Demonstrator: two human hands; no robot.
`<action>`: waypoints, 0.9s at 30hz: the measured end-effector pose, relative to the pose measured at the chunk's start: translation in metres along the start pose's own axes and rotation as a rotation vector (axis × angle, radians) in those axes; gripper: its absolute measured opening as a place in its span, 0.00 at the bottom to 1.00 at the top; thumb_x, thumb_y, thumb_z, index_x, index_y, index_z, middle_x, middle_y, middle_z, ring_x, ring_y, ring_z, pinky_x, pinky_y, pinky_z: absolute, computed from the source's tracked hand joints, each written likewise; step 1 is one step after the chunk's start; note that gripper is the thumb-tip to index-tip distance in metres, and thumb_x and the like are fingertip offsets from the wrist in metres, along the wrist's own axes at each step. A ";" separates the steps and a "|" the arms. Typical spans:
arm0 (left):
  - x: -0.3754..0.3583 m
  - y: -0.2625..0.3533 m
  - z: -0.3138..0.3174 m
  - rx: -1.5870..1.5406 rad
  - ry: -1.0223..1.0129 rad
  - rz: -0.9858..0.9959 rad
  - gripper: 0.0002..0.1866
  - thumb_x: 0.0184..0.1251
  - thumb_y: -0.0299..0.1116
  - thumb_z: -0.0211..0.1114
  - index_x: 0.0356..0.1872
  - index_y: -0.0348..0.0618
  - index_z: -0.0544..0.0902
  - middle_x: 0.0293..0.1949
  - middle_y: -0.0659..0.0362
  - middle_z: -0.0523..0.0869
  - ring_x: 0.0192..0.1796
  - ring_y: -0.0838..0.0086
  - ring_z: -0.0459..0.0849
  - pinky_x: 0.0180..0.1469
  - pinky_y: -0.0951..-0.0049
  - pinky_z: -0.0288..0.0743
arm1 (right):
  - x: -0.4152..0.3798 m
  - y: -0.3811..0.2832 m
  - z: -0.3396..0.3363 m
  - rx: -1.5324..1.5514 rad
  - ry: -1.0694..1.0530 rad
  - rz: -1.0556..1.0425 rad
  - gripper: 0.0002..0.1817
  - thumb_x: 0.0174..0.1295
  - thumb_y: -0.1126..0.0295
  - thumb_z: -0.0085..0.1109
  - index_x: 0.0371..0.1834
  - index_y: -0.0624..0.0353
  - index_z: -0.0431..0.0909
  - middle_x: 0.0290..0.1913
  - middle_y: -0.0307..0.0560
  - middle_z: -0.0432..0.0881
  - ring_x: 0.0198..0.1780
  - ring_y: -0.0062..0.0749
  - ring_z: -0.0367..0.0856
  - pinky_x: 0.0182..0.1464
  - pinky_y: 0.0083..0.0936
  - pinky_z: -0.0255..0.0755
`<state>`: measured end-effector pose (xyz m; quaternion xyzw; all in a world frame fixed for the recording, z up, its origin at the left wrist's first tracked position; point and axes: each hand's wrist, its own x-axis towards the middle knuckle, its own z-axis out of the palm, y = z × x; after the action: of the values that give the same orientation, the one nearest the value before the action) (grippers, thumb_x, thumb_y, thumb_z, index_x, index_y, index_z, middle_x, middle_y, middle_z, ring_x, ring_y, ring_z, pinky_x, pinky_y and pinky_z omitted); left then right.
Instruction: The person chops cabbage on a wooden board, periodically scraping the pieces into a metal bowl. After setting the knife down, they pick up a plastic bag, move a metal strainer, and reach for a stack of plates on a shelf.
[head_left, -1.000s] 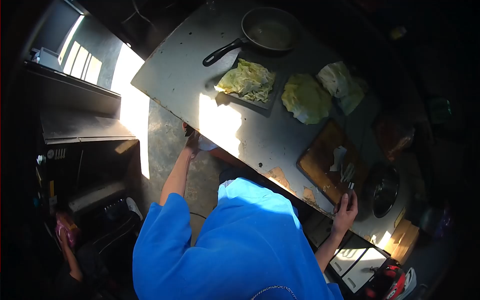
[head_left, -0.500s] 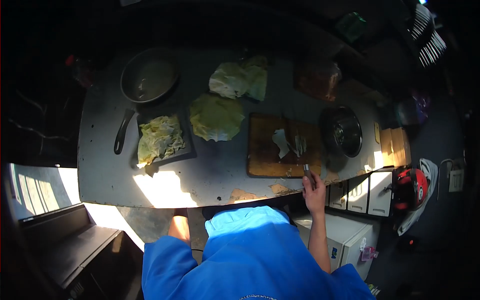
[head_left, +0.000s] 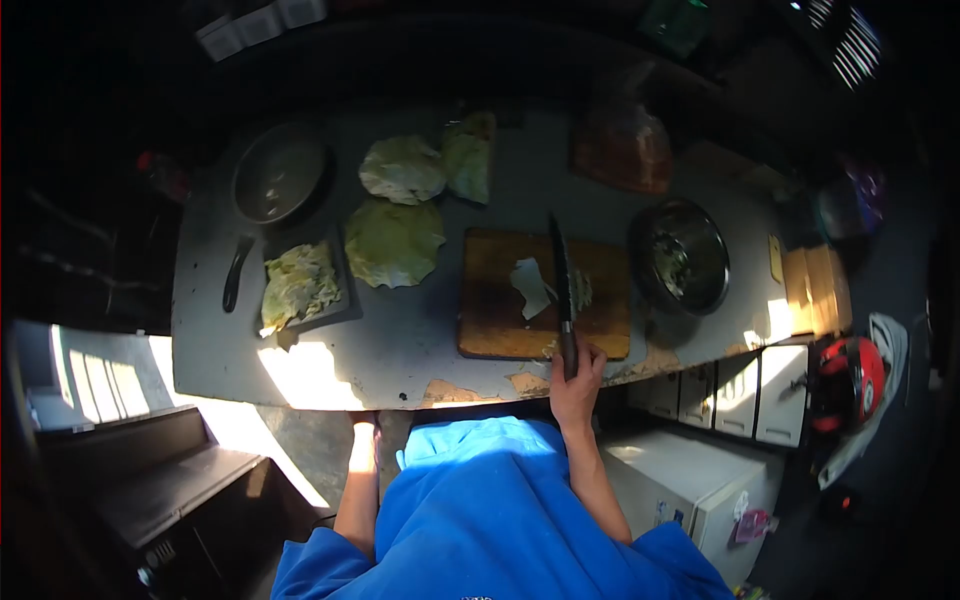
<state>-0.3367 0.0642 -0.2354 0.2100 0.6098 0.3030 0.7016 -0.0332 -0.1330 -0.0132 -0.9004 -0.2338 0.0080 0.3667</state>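
Note:
My right hand [head_left: 577, 388] is closed round the dark handle of a kitchen knife [head_left: 563, 275]. The blade points away from me over the wooden cutting board [head_left: 485, 335]. Left of the blade lies a pale piece of cabbage [head_left: 533, 287], and thin cabbage shreds [head_left: 583, 287] lie to its right. Just right of the board stands a metal bowl [head_left: 722, 262] with shredded cabbage inside. My left hand [head_left: 366, 420] is down at the table's front edge, away from the food; its fingers are hidden there.
Left of the board are large cabbage leaves [head_left: 394, 243] and a heap of leaf pieces [head_left: 303, 284]. A round pan [head_left: 281, 172], a dark-handled tool [head_left: 236, 275] and a clear bag with reddish contents [head_left: 635, 150] are also on the grey table [head_left: 225, 350].
The knife has swung from low over the board's right front to lie across its middle, between cabbage piece and shreds. My right hand moved left. The view has shifted slightly.

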 end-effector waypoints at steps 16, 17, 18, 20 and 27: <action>-0.230 0.027 -0.315 -1.369 0.607 0.838 0.45 0.72 0.74 0.41 0.83 0.60 0.52 0.84 0.54 0.51 0.83 0.50 0.53 0.76 0.30 0.55 | 0.048 0.038 -0.067 0.353 -0.212 -0.103 0.14 0.68 0.73 0.61 0.56 0.61 0.79 0.51 0.49 0.80 0.51 0.39 0.80 0.46 0.31 0.76; -0.251 0.022 -0.332 -1.339 0.685 0.840 0.45 0.73 0.73 0.43 0.83 0.61 0.51 0.84 0.54 0.52 0.83 0.51 0.54 0.75 0.29 0.56 | 0.050 0.037 -0.068 0.357 -0.185 -0.083 0.14 0.68 0.73 0.61 0.56 0.61 0.79 0.51 0.49 0.80 0.51 0.39 0.80 0.46 0.31 0.76; -0.266 0.018 -0.341 -1.308 0.739 0.842 0.45 0.73 0.71 0.45 0.83 0.61 0.51 0.84 0.55 0.52 0.83 0.51 0.54 0.75 0.28 0.55 | 0.051 0.035 -0.069 0.376 -0.182 -0.079 0.14 0.68 0.73 0.61 0.55 0.61 0.80 0.51 0.49 0.80 0.51 0.40 0.80 0.46 0.31 0.76; -0.281 0.010 -0.344 -1.304 0.728 0.923 0.45 0.71 0.71 0.47 0.82 0.59 0.53 0.83 0.52 0.53 0.83 0.51 0.54 0.75 0.25 0.54 | 0.051 0.035 -0.070 0.371 -0.158 -0.068 0.12 0.68 0.74 0.61 0.54 0.62 0.80 0.51 0.50 0.80 0.51 0.41 0.81 0.47 0.32 0.78; -0.249 0.023 -0.334 -1.340 0.673 1.020 0.47 0.69 0.75 0.45 0.81 0.57 0.56 0.83 0.51 0.56 0.82 0.48 0.55 0.74 0.23 0.50 | 0.038 0.020 -0.066 0.437 -0.054 -0.012 0.11 0.68 0.74 0.62 0.52 0.61 0.81 0.49 0.49 0.80 0.50 0.38 0.81 0.46 0.30 0.77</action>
<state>-0.6870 -0.1137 -0.0955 -0.0975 0.3116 0.9136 0.2423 0.0211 -0.1722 0.0275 -0.7977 -0.2415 0.0804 0.5468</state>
